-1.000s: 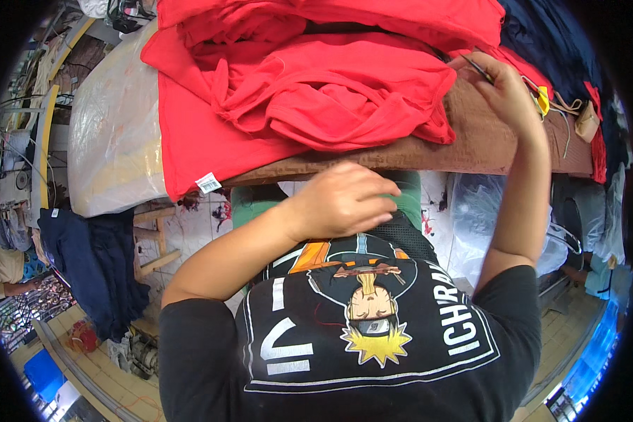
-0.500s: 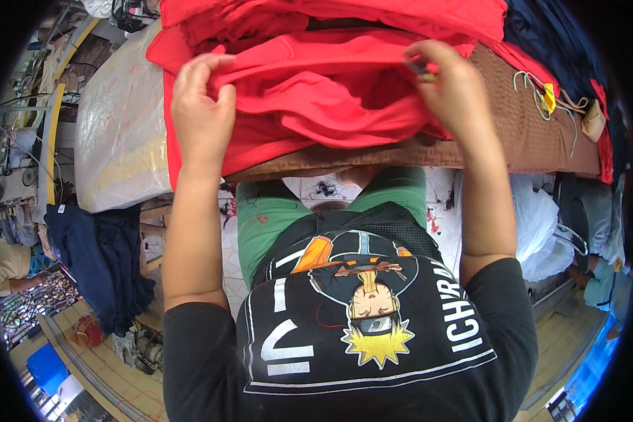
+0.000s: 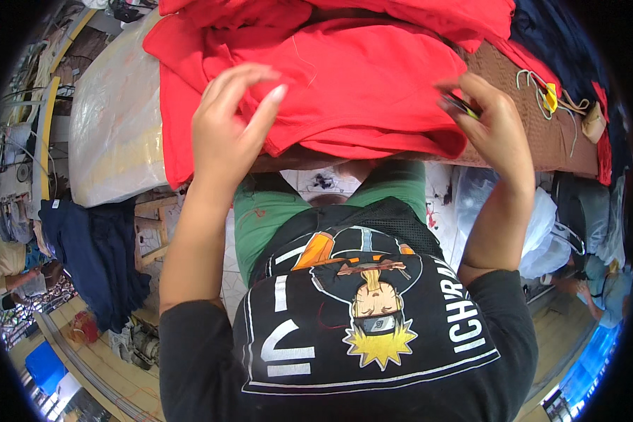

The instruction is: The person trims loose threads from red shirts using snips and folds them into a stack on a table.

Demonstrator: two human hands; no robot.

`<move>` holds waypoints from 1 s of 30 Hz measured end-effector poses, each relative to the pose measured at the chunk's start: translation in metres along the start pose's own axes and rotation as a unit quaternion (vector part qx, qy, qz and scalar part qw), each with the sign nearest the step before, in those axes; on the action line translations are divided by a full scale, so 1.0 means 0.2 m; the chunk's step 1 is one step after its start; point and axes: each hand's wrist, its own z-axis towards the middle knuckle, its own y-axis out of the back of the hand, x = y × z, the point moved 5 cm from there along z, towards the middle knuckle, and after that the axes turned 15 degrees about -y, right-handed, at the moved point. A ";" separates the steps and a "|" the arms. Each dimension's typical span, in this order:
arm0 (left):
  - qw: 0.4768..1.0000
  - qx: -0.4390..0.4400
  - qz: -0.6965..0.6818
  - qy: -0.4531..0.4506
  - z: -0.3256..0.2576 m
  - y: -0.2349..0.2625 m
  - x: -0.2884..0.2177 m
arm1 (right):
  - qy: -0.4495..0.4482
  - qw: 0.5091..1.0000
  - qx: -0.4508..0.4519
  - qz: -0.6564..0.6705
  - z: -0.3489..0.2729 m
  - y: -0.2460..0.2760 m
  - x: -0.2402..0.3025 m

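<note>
- A brown-covered work surface point(image 3: 548, 144) runs across in front of you, above your green shorts point(image 3: 394, 186).
- On it, directly before you, lies the red garment point(image 3: 373, 91), spread fairly flat, its near edge at the surface's front edge; more red cloth point(image 3: 429, 10) is bunched just behind.
- A plastic-wrapped stack point(image 3: 112, 126) sits to your left, beside the red garment.
- Navy cloth point(image 3: 552, 42) lies at the far right.
- Your left hand point(image 3: 228, 123) is over the garment's left part, thumb and fingers parted; you cannot tell whether they touch it.
- Your right hand point(image 3: 496, 119), at the garment's right edge, has its fingers curled around a small dark tool point(image 3: 463, 105) with a yellowish edge.
- A loose pale thread point(image 3: 304, 58) lies on the red garment.
</note>
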 end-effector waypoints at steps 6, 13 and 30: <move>0.994 0.065 -0.011 0.089 0.02 -0.28 0.13 | 0.026 0.997 0.048 0.051 0.18 -0.39 -0.01; 0.901 0.304 -0.133 0.280 -0.32 0.29 0.26 | -0.033 0.993 0.049 0.104 0.16 -0.39 -0.14; 0.990 0.052 -0.039 0.123 -0.22 -0.10 0.19 | 0.064 0.988 0.097 0.098 0.05 -0.63 0.24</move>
